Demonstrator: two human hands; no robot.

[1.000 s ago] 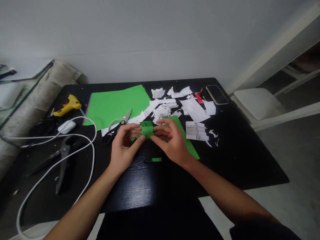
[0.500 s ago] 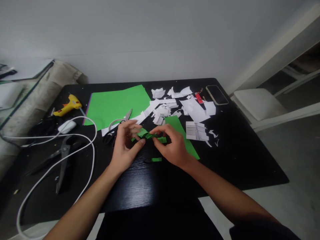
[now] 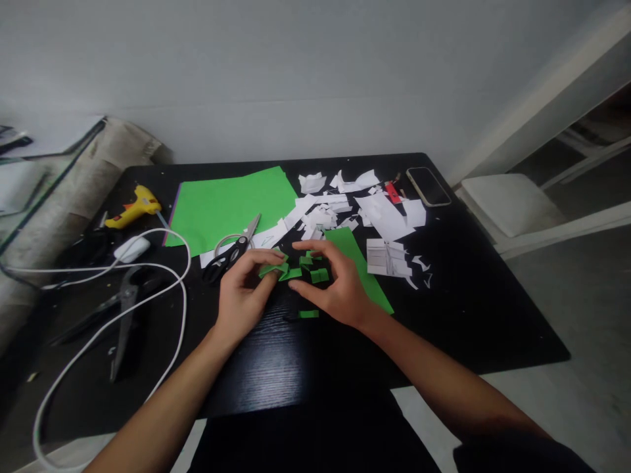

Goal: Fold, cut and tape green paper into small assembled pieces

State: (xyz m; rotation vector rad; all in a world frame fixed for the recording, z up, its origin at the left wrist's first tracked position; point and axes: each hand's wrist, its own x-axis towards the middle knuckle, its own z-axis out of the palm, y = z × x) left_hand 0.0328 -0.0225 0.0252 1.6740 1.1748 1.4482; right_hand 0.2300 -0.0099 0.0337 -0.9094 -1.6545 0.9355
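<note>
My left hand [image 3: 246, 289] is closed, thumb and fingers pinching a folded green paper piece [image 3: 277, 270] over the black table. Part of that piece is hidden behind the fingers. To its right, my right hand [image 3: 338, 286] has thumb and index finger spread, with nothing held between them. Small green folded paper pieces [image 3: 319, 276] lie just beyond its fingertips. A short green paper strip [image 3: 308, 314] rests on the table nearer to me. Under and behind my right hand lies a green paper sheet [image 3: 357, 263].
Black-handled scissors [image 3: 231, 255] lie left of my left hand. Behind are a large green sheet [image 3: 231, 207] and white paper scraps [image 3: 325, 217]. A yellow glue gun [image 3: 135, 207], white cable [image 3: 183, 309] and large shears [image 3: 125, 309] occupy the left; a phone [image 3: 428, 186] lies back right.
My right hand has let go of the green folded paper and its fingers have spread apart. My left hand keeps the piece and has turned slightly, its fingers closing more around it.
</note>
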